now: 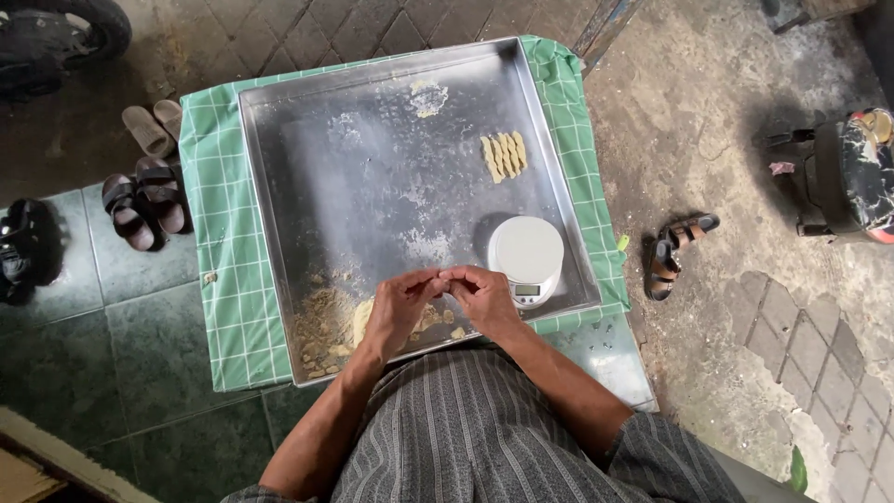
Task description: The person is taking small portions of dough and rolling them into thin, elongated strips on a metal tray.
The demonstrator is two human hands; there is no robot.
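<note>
Low in the frame's centre, the left hand (399, 307) and right hand (482, 296) pinch a small dough piece (440, 278) between fingertips above the metal tray (279, 168). Pressed unevenly, it could tear or drop onto the crumbly dough pile (326, 328).

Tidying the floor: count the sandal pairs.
3: beige pair by the green cloth's far-left corner, dark pair nearer, brown pair on its right. Others may be hidden.

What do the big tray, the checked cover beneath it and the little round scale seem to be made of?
The tray looks like bare metal, perhaps aluminium: dull grey sheen, scuffed, folded rim. The checked cover seems a thin green cloth or plastic sheet; it drapes and wrinkles at the edges. The scale looks like smooth white plastic with a slight gloss.
</note>
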